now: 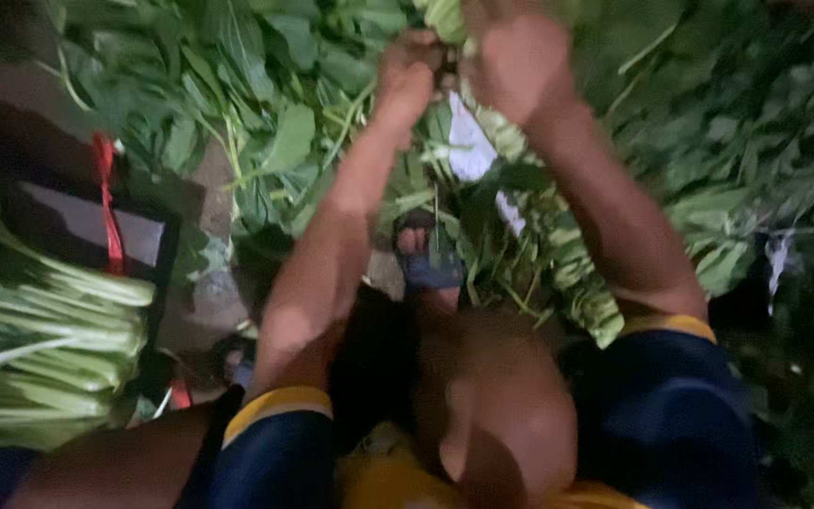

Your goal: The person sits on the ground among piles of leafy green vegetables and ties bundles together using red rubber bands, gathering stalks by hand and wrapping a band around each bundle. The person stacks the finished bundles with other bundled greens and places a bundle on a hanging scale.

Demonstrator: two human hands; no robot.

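Observation:
Both my hands reach forward over a pile of leafy green vegetables (266,123) on the ground. My left hand (407,75) is closed near the stems of a bunch at the top of the view. My right hand (515,61) is closed beside it, on what looks like the same bunch of greens (445,14). The picture is blurred, so the exact grip is hard to make out. My knee (492,405) and a sandalled foot (426,254) show below the arms.
A stacked bundle of pale green stalks (40,349) lies at the left, by a dark box with a red ribbon (107,203). More dark leaves (746,141) cover the right side. A white scrap (468,141) lies among the leaves.

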